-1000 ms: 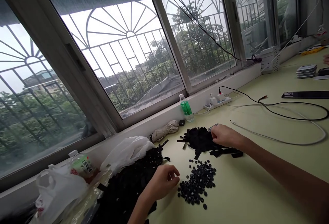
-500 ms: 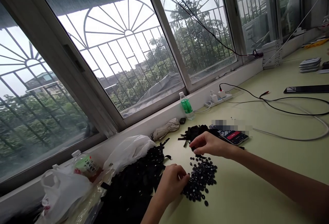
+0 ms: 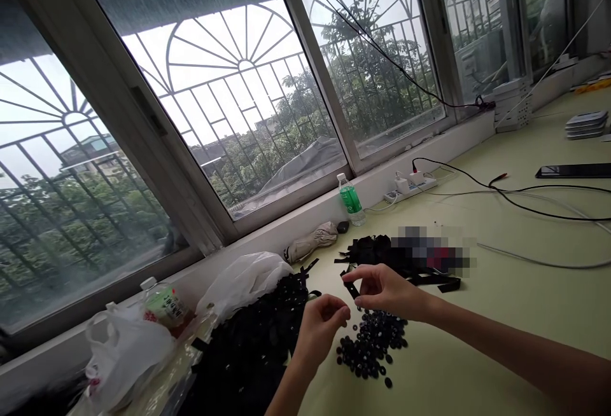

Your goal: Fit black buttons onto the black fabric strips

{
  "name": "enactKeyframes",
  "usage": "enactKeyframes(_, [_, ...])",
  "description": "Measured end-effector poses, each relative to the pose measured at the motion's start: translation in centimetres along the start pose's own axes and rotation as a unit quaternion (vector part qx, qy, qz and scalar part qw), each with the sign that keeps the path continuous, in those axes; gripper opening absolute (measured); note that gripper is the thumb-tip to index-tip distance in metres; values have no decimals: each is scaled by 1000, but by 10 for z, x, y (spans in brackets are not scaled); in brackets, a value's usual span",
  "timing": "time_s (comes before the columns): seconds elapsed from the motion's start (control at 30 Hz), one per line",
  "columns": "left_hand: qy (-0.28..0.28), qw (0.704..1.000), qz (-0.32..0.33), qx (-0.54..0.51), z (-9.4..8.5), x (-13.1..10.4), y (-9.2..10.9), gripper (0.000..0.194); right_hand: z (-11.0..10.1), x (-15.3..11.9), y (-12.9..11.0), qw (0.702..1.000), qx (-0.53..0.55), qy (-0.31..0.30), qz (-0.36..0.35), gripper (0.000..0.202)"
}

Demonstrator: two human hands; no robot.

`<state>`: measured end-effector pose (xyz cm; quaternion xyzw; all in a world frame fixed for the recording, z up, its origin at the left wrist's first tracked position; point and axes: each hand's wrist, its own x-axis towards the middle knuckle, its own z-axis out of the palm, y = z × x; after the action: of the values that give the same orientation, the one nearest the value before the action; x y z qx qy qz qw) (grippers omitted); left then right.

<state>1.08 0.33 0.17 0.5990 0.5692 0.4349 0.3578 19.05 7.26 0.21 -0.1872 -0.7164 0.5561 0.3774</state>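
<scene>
Between thumb and fingers, my right hand (image 3: 389,290) holds a short black strip (image 3: 352,289) above the yellow-green table (image 3: 439,365). My left hand (image 3: 321,330) is pinched just to the left of it, its fingertips close together; what they hold, if anything, is too small to make out. Below both hands lies a pile of small round dark pieces (image 3: 370,343). A large heap of black strips with small shiny spots (image 3: 243,352) spreads at the left of my left hand. Behind my right hand is a smaller heap of black strips (image 3: 375,249).
Along the window ledge stand a green-labelled bottle (image 3: 351,200) and a power strip (image 3: 410,188), with a folded beige umbrella (image 3: 312,242) nearby. White plastic bags (image 3: 126,352) and another bottle (image 3: 165,305) lie at the left. Cables (image 3: 539,198) and a dark tablet (image 3: 573,171) are at the right.
My left hand has lifted away from the round pieces toward my right hand. My right hand has lowered slightly, and the black strip now shows in its fingers. The view has shifted slightly.
</scene>
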Motion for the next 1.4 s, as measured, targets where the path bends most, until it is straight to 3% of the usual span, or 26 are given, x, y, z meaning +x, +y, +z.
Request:
enactKeyframes(0.33, [10,979,-18,-204,7,-3,12,23,12,-3,7,999,-12,-14,-48,38])
enactKeyframes(0.7, [76,955,-63,-280,16,-6,14,31,18,-5,7,996,-26,1,-82,39])
enactKeyframes(1.03, [61,948,-90,-298,13,-1,5,32,17,-6,5,993,-66,11,-97,39])
enactKeyframes(1.17, [83,941,-67,-321,7,3,1,27,8,-2,16,980,-178,16,-85,28])
enactKeyframes(1.3, [92,935,-51,-338,-1,6,0,28,-1,-1,33,936,-332,-65,-94,20])
enactKeyframes(1.4, [70,935,-50,-344,-6,6,2,28,-4,-1,41,917,-373,-103,-91,24])
